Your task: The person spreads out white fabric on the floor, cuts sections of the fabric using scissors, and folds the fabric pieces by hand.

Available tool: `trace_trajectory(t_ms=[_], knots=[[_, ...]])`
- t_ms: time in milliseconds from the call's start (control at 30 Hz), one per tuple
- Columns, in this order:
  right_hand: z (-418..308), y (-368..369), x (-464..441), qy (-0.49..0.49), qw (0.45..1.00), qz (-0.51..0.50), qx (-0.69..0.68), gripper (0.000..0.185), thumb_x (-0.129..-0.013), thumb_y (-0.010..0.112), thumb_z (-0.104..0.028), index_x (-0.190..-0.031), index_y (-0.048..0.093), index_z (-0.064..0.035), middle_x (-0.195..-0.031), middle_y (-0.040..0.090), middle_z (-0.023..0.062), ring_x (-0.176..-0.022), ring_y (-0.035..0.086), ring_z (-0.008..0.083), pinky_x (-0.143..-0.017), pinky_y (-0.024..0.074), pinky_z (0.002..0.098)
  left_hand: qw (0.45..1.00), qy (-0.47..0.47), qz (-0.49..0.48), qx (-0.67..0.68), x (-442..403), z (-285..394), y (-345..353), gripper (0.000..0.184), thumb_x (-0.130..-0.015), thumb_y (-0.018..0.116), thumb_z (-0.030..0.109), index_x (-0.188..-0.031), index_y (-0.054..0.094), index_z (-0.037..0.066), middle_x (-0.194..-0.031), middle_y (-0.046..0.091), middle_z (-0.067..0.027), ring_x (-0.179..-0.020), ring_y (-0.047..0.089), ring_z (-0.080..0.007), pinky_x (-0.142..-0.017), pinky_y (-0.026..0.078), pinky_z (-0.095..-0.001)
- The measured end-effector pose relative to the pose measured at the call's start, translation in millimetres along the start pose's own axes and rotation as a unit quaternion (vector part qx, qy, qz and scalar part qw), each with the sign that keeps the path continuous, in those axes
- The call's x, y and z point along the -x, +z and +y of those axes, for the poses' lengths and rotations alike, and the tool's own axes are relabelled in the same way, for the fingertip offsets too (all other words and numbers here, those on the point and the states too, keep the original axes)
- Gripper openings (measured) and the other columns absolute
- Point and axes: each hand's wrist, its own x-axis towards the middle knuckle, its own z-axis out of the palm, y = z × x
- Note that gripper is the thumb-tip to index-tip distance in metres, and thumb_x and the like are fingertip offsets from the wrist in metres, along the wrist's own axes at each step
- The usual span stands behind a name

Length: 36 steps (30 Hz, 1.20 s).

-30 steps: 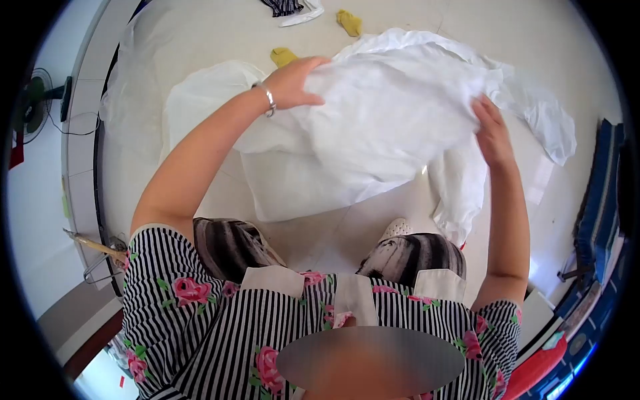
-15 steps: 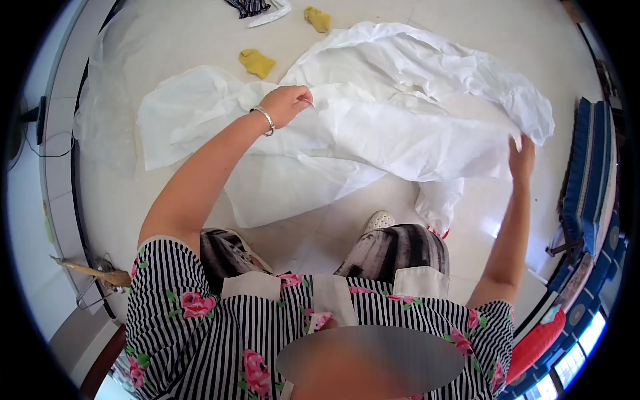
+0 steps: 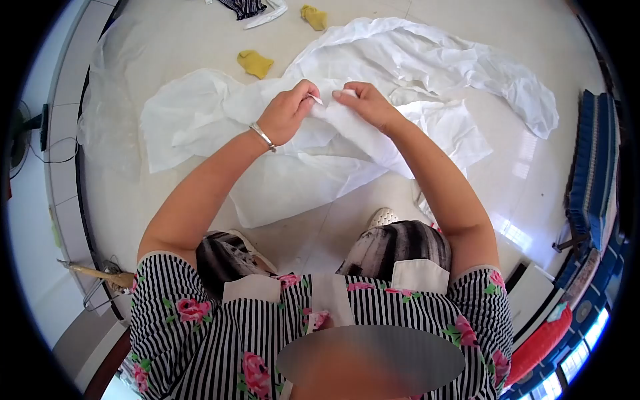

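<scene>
Left hand [image 3: 288,113] and right hand [image 3: 368,107], nearly together, each pinch closed on white fabric [image 3: 365,137], whose loose folds on the floor [image 3: 320,233] could snag and tug free

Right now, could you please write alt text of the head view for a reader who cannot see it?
A person's left hand and right hand, close together, hold white cloth, with more white cloth spread across a pale floor. Two small yellow items, probably socks, lie beyond it.
</scene>
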Motion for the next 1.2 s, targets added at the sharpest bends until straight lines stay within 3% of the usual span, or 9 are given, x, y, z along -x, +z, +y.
trace_trajectory(t_ms=[400,600,833,867,933,1033,1100,1133,1200], knots=[[-6.4,-53.1,22.7,-0.397,0.738,0.329,0.436,0.032,-0.078,0.063,-0.023,-0.051,0.052,-0.0095,-0.046,0.049,0.0088,-0.040,0.049,0.0269,-0.039,0.0385,0.0352,0.996,-0.007,0.061,0.068,-19.3,46.3,62.5,0.029,-0.085,0.059,0.023,-0.069,0.051,0.000,-0.053,0.046,-0.0148,-0.047,0.044,-0.0250,-0.048,0.035,-0.0357],[121.9,-250.4,143.4,0.077,0.687,0.448,0.567,0.023,-0.082,0.053,-0.028,-0.098,0.067,-0.0206,-0.087,0.066,0.0088,-0.080,0.062,0.0281,-0.070,0.0488,0.0399,0.962,0.223,-0.026,-0.156,73.0,29.1,-18.7,0.019,-0.080,0.057,0.006,-0.064,0.047,0.003,-0.053,0.041,-0.0127,-0.044,0.042,-0.0269,-0.044,0.035,-0.0371],[221.0,-400.9,420.8,0.184,0.419,0.487,0.744,0.029,-0.090,0.044,-0.030,-0.089,0.065,-0.0093,-0.085,0.066,0.0132,-0.085,0.063,0.0292,-0.073,0.0489,0.0405,0.817,-0.155,0.079,-0.550,248.9,-173.7,-277.1,0.023,-0.087,0.052,0.023,-0.080,0.063,0.004,-0.080,0.063,-0.0174,-0.066,0.059,-0.0363,-0.059,0.047,-0.0440],[240.8,-425.6,467.0,0.179,0.437,0.535,0.701,0.038,-0.093,0.038,-0.034,-0.101,0.064,-0.0074,-0.094,0.065,0.0148,-0.088,0.062,0.0297,-0.075,0.0495,0.0396,0.808,-0.088,0.128,-0.569,310.1,-219.0,-339.8,0.026,-0.087,0.052,0.026,-0.089,0.064,0.003,-0.084,0.064,-0.0181,-0.070,0.061,-0.0351,-0.063,0.048,-0.0442],[119.4,-346.5,449.0,0.437,0.445,0.501,0.600,0.038,-0.093,0.039,-0.034,-0.099,0.065,-0.0084,-0.095,0.065,0.0151,-0.089,0.062,0.0282,-0.077,0.0493,0.0377,0.695,-0.422,0.155,-0.561,309.1,-155.3,-359.6,0.031,-0.087,0.052,0.027,-0.099,0.063,0.001,-0.093,0.064,-0.0189,-0.082,0.062,-0.0343,-0.076,0.048,-0.0428],[106.3,-369.0,395.8,0.270,0.489,0.664,0.497,0.037,-0.090,0.047,-0.037,-0.098,0.064,-0.0055,-0.088,0.064,0.0162,-0.085,0.063,0.0287,-0.074,0.0495,0.0379,0.832,-0.249,0.247,-0.431,247.6,-170.1,-318.2,0.031,-0.088,0.050,0.024,-0.103,0.061,0.000,-0.106,0.061,-0.0199,-0.100,0.055,-0.0369,-0.088,0.042,-0.0407],[143.9,-445.1,347.3,0.130,0.425,0.476,0.758,0.045,-0.088,0.048,-0.043,-0.088,0.066,-0.0017,-0.081,0.064,0.0179,-0.082,0.062,0.0318,-0.072,0.0482,0.0396,0.862,-0.091,0.177,-0.466,164.4,-157.9,-258.7,0.031,-0.088,0.050,0.028,-0.095,0.062,0.000,-0.096,0.061,-0.0196,-0.090,0.056,-0.0371,-0.080,0.044,-0.0394],[113.6,-422.7,283.3,0.188,0.626,0.587,0.478,0.047,-0.085,0.051,-0.047,-0.095,0.064,-0.0021,-0.085,0.064,0.0176,-0.080,0.061,0.0337,-0.072,0.0467,0.0397,0.911,-0.174,0.197,-0.319,113.2,-106.9,-210.4,0.028,-0.087,0.053,0.027,-0.085,0.059,0.000,-0.079,0.059,-0.0154,-0.073,0.055,-0.0298,-0.069,0.044,-0.0367],[27.6,-318.4,183.4,0.079,0.640,0.468,0.604,0.044,-0.080,0.060,-0.043,-0.100,0.063,-0.0042,-0.100,0.062,0.0162,-0.095,0.058,0.0321,-0.082,0.0440,0.0392,0.971,-0.116,0.095,-0.185,51.5,-38.4,-146.4,0.030,-0.086,0.057,0.026,-0.071,0.048,0.001,-0.062,0.042,-0.0042,-0.060,0.036,-0.0129,-0.057,0.036,-0.0293]])
